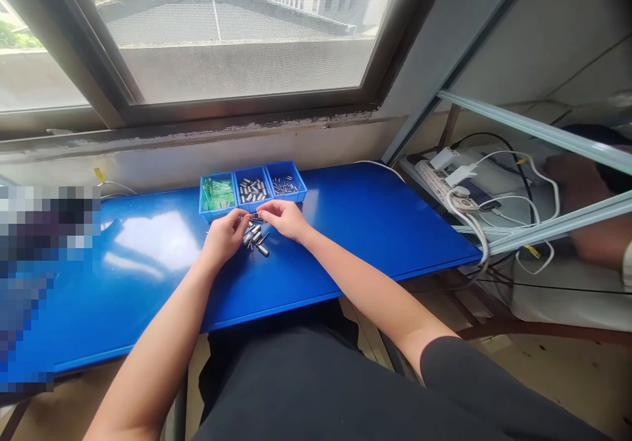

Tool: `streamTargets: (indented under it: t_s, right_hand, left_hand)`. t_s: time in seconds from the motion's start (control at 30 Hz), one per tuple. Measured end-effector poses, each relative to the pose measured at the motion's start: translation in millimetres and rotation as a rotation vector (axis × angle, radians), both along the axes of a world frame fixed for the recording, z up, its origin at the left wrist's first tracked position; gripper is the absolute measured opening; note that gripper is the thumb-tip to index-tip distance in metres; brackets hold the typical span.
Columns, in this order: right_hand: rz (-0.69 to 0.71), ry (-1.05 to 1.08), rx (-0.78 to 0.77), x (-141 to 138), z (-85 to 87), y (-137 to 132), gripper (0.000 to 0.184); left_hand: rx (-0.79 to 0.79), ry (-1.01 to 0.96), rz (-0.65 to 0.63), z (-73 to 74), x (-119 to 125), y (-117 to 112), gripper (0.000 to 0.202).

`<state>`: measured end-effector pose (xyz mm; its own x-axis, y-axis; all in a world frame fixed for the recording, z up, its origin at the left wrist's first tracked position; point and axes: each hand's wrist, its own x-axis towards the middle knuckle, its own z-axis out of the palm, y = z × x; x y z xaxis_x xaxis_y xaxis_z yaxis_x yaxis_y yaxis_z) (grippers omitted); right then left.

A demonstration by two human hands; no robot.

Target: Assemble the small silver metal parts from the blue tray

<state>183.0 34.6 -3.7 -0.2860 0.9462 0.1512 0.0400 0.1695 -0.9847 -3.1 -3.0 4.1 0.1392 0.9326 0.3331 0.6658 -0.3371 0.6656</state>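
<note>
My left hand point(224, 235) and my right hand point(285, 218) meet over a small heap of loose metal parts point(257, 238) on the blue table point(370, 230). Both hands have their fingers pinched together around a tiny metal piece point(253, 216) held between them. Just behind the hands stand three small blue bins in a row: the left bin point(217, 194) holds green pieces, the middle bin point(252, 189) short silver cylinders, the right bin point(285, 183) thin metal pins.
A window and its sill point(197, 128) run behind the table. To the right, a white power strip point(444, 181) with plugs and cables lies on a lower surface behind a metal frame rail point(543, 135). Another person's hand point(587, 184) is at the far right.
</note>
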Motion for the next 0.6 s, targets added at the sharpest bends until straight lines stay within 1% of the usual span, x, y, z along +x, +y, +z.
streamTargets:
  t_s: [0.47, 0.6]
  right_hand:
    - [-0.003, -0.006, 0.045, -0.2, -1.0, 0.6, 0.024]
    - [-0.004, -0.007, 0.031, 0.0, -1.1, 0.7, 0.023]
  left_hand:
    - [-0.007, 0.052, 0.015, -0.9, -0.5, 1.3, 0.030]
    - [-0.008, 0.052, 0.016, -1.4, -1.0, 1.3, 0.030]
